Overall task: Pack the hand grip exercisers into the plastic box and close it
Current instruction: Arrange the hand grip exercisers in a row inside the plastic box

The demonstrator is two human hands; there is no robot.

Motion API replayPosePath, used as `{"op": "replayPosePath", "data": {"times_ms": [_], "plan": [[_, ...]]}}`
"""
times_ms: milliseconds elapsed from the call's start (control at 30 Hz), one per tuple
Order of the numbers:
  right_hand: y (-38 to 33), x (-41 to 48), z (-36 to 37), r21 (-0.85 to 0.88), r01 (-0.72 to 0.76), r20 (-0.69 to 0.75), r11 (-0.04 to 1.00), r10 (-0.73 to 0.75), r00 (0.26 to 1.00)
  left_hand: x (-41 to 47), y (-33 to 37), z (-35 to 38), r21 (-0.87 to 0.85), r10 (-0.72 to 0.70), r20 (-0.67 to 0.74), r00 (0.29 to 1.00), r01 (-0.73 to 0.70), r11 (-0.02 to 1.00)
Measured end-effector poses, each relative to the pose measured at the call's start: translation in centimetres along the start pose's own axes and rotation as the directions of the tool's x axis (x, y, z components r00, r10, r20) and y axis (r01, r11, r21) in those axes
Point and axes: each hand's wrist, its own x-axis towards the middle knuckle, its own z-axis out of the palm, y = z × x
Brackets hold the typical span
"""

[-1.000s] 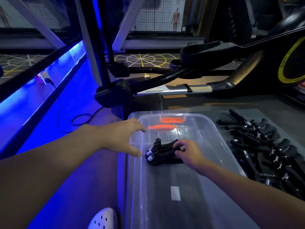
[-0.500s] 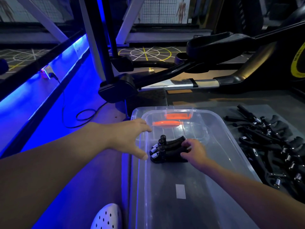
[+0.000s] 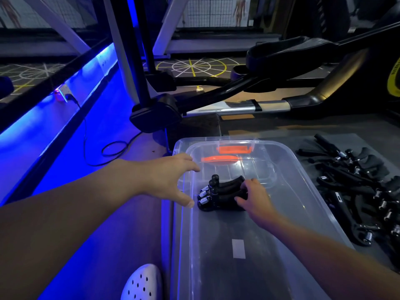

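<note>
A clear plastic box point(image 3: 307, 191) with an orange latch stands open on the floor in front of me. Inside it, near the far end, lie a few black hand grip exercisers point(image 3: 218, 193) with silver springs, packed side by side. My right hand point(image 3: 254, 198) reaches into the box, its fingers curled over the exercisers' handles. My left hand point(image 3: 171, 180) hovers spread over the box's left rim, thumb near the exercisers, holding nothing. A pile of several more black exercisers point(image 3: 359, 187) lies on the mat to the right of the box.
A black and silver exercise machine point(image 3: 238, 105) stands just behind the box. Blue-lit floor with a cable point(image 3: 112, 148) runs along the left. A white perforated shoe point(image 3: 142, 282) shows at the bottom edge, left of the box.
My right hand has stayed on the exercisers, settling them in the box. My left hand has kept its place over the left rim. The camera has drifted slightly.
</note>
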Motion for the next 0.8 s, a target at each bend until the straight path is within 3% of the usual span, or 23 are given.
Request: {"op": "replayPosePath", "data": {"times_ms": [133, 367, 800], "plan": [[0.0, 0.1, 0.1, 0.055, 0.030, -0.017, 0.998, -0.029, 0.999, 0.1, -0.1, 0.0, -0.006, 0.001, -0.007, 1.000, -0.001, 1.000], [1.5, 0.9, 0.1, -0.014, 0.064, 0.103, 0.998, -0.063, 0.993, 0.1, 0.0, 0.0, -0.017, 0.005, -0.002, 1.000, -0.005, 1.000], [2.0, 1.0, 0.7, -0.103, 0.130, 0.025, 0.986, -0.128, 0.991, -0.1, 0.2, 0.0, -0.020, 0.002, 0.002, 1.000, -0.002, 1.000]]}}
